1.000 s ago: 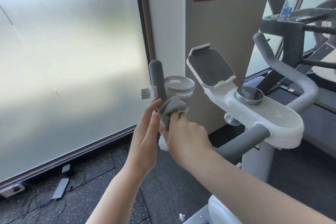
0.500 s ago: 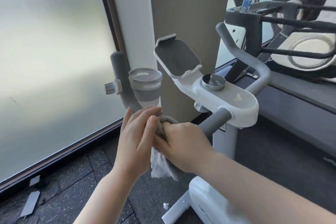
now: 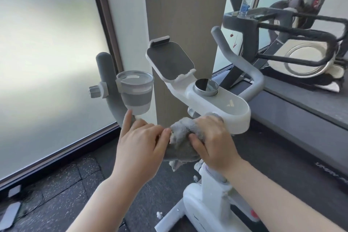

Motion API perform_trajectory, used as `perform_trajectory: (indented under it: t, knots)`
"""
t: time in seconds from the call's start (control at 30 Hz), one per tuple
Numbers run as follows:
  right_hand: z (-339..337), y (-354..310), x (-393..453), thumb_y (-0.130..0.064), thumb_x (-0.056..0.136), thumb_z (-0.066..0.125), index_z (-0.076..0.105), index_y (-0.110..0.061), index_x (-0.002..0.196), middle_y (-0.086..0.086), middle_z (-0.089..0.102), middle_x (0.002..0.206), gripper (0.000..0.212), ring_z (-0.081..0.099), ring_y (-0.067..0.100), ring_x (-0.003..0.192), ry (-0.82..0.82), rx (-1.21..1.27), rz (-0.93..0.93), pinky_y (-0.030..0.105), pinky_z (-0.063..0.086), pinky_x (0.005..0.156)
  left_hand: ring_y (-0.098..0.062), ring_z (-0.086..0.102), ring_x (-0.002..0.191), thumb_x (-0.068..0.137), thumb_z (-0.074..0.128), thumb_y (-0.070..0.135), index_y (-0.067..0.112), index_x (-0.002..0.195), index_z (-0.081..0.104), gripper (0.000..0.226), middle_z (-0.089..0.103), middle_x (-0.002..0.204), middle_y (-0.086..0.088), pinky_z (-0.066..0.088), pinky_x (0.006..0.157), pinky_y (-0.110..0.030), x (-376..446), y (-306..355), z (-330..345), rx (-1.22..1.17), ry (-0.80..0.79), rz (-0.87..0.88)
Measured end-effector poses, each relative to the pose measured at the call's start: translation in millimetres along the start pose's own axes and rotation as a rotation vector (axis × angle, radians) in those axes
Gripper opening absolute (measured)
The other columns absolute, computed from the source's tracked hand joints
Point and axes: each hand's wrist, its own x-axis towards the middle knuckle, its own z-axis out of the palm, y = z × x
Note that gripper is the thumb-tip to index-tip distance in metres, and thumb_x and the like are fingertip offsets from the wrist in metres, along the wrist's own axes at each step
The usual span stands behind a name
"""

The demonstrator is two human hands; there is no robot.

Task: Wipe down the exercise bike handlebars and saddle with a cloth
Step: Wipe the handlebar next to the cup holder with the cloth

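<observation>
Over by the frosted window (image 3: 47,62), at about nine o'clock from where the person stands, the left handlebar horn (image 3: 105,73) rises upright with a grey cup (image 3: 134,91) clipped just beside it. The left hand (image 3: 140,145) rests on the handlebar below that cup: the forefinger points up along the bend and touches the tube, and the other fingers (image 3: 160,133) lie fairly straight and close together over the bar, meeting the edge of the cloth. It steadies rather than grips, as far as I can tell.

Straight ahead, at twelve o'clock, the grey cloth (image 3: 183,140) is bunched around the centre of the handlebar, just under the white console (image 3: 216,103). The right hand (image 3: 211,141) has its fingers curled over the cloth and its thumb tucked beneath, clamping the fabric against the bar.

Off at two o'clock the right handlebar horn (image 3: 237,58) curves up with nothing touching it, a treadmill (image 3: 301,103) behind it.

I would judge the job well short of halfway. The cloth is working the middle stretch; whether the left horn is already clean cannot be told by looking. The right horn looks yet to be wiped, and the saddle is out of sight entirely, so it presumably waits its turn.
</observation>
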Motion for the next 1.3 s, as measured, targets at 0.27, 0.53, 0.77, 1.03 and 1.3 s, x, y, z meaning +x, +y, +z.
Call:
perform_trajectory:
  t: [0.27, 0.53, 0.77, 1.03, 1.3]
  knots:
    - [26, -113, -24, -0.020, 0.091, 0.045, 0.009, -0.042, 0.146, -0.018, 0.004, 0.160, 0.068, 0.000, 0.001, 0.146, 0.290, 0.643, 0.759, 0.037, 0.012, 0.120, -0.007, 0.057, 0.065, 0.089, 0.030, 0.040, 0.023, 0.057, 0.055, 0.044, 0.054, 0.054, 0.011, 0.017, 0.114, -0.028, 4, 8, 4, 0.104, -0.057, 0.032]
    - [2, -95, 14, -0.044, 0.097, 0.046, 0.011, -0.032, 0.152, -0.011, 0.022, 0.156, 0.067, 0.027, 0.006, 0.140, 0.444, 1.054, 1.320, 0.037, 0.024, 0.117, -0.009, 0.058, 0.067, 0.091, 0.028, 0.039, 0.024, 0.059, 0.059, 0.047, 0.056, 0.056, 0.013, 0.011, 0.114, -0.028, 3, 4, 8, 0.132, 0.001, 0.107]
    - [35, -65, 31, -0.049, 0.092, 0.050, 0.051, -0.008, 0.116, 0.009, 0.065, 0.111, 0.048, 0.062, 0.027, 0.100, 0.535, 0.972, 1.527, 0.044, 0.050, 0.094, -0.014, 0.057, 0.063, 0.090, 0.038, 0.031, 0.021, 0.054, 0.054, 0.040, 0.054, 0.054, 0.010, 0.021, 0.109, -0.031, 1, -1, 10, 0.088, 0.029, 0.162]
    - [23, -53, 32, -0.071, 0.053, 0.058, 0.067, -0.015, 0.113, 0.007, 0.071, 0.111, 0.082, 0.067, 0.026, 0.101, 0.517, 1.240, 1.510, 0.046, 0.051, 0.096, -0.015, 0.053, 0.059, 0.090, 0.041, 0.028, 0.020, 0.052, 0.047, 0.040, 0.049, 0.051, 0.007, 0.026, 0.109, -0.032, 0, -3, 13, 0.055, 0.051, 0.181]
    - [13, -83, -10, -0.039, 0.084, 0.067, 0.027, 0.003, 0.143, 0.018, 0.028, 0.149, 0.083, 0.032, 0.031, 0.134, 0.399, 0.010, 0.995, 0.043, 0.030, 0.107, -0.014, 0.053, 0.061, 0.091, 0.042, 0.029, 0.022, 0.060, 0.053, 0.034, 0.052, 0.056, 0.009, 0.028, 0.105, -0.029, -2, -7, 9, -0.039, 0.056, 0.203]
